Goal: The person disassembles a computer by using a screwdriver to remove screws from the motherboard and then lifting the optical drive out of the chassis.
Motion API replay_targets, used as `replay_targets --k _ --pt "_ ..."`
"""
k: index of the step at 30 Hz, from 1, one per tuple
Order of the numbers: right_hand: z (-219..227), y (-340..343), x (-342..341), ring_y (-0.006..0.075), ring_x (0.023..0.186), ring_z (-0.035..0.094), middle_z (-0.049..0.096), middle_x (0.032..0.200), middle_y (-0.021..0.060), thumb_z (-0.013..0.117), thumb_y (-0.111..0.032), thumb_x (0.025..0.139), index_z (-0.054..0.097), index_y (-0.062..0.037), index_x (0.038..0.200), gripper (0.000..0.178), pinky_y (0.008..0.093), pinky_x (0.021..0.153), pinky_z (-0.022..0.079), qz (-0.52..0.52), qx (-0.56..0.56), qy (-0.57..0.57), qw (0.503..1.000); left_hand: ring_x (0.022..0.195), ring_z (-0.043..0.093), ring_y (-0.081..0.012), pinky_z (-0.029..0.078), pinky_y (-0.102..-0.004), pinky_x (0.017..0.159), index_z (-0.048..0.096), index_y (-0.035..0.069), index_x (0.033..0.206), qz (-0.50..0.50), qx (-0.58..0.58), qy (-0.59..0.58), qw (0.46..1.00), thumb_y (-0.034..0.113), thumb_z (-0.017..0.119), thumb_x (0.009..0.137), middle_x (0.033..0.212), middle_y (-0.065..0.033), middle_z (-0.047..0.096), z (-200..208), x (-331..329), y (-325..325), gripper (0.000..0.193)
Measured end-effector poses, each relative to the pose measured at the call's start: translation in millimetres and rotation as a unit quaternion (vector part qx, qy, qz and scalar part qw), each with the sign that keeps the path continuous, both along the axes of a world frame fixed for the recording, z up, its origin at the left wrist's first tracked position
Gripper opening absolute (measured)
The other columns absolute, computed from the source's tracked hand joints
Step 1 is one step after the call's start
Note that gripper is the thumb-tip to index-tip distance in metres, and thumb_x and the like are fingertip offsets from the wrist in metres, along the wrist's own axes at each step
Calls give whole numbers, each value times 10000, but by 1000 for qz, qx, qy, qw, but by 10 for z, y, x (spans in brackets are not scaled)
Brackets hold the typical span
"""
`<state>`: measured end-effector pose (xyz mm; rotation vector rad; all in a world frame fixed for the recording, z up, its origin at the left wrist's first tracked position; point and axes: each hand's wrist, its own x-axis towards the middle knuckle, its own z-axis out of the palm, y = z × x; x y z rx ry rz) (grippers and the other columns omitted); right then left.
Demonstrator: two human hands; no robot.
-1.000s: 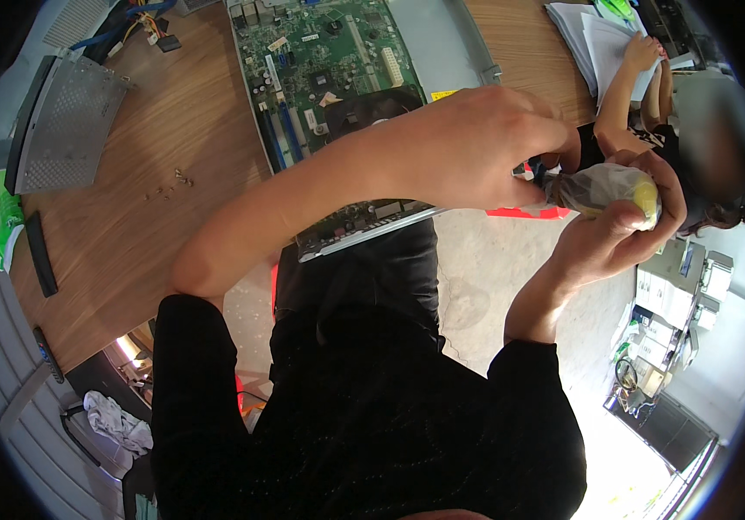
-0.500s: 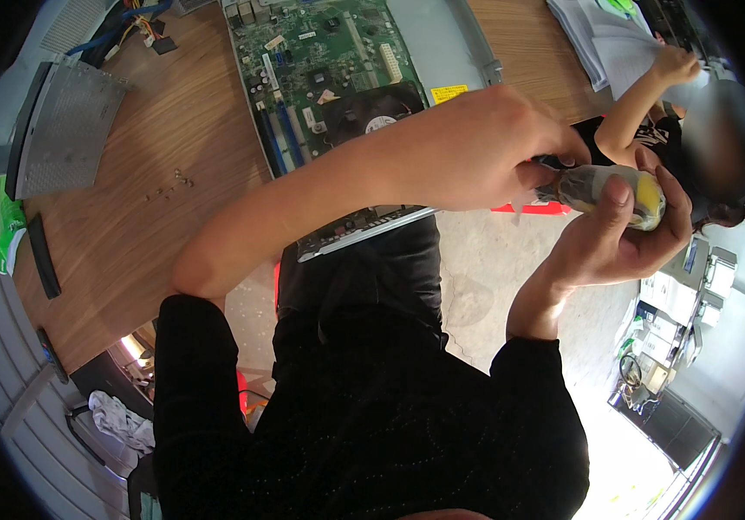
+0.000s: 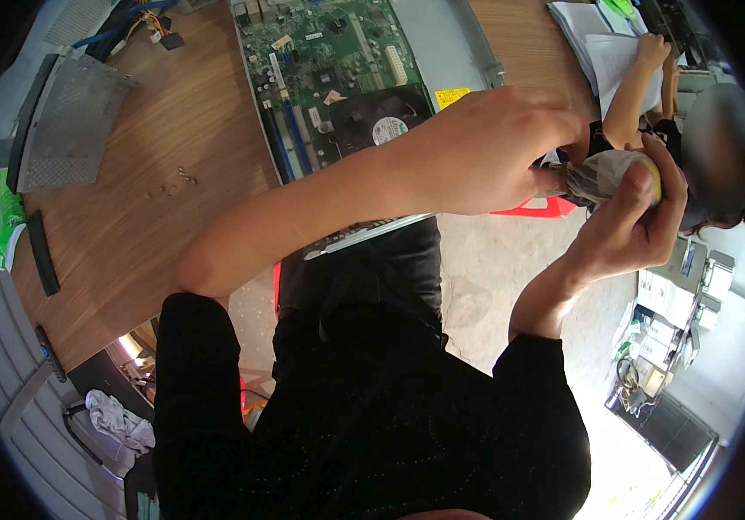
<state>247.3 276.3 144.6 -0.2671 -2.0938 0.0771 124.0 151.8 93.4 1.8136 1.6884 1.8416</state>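
Thumb slid rightward, the right hand point(image 3: 622, 230) clamps the wrapped bundle point(image 3: 599, 171), its long axis running leftward into the left hand's point(image 3: 507, 147) pinching grip, off the worktop's point(image 3: 528, 56) near edge.

Screws point(image 3: 186, 177) on table point(image 3: 121, 251), left of motherboard point(image 3: 338, 65); packet point(image 3: 604, 176) right

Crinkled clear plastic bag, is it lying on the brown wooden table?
No, the right hand holds up the clear plastic bag, the left hand at its end.
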Motion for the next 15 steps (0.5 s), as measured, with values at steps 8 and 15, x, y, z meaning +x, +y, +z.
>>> replay_targets --k 8,15 --pt "30 76 60 364 1126 670 593 1331 309 507 -280 1075 423 87 1491 561 450 984 537 331 -231 -54 913 991 727 -324 563 -402 888 676 -1 1066 -73 -127 -89 985 153 860 766 1008 -173 741 80 -117 -61 384" --pt "78 -46 67 215 977 678 685 1086 129 792 -325 886 697 39 1200 490 319 846 535 79 -95 -36 992 996 706 -376 549 -425 845 711 40 1166 -11 -38 -31 999 228 857 772 1069 -181 734 -151 78 56 460"
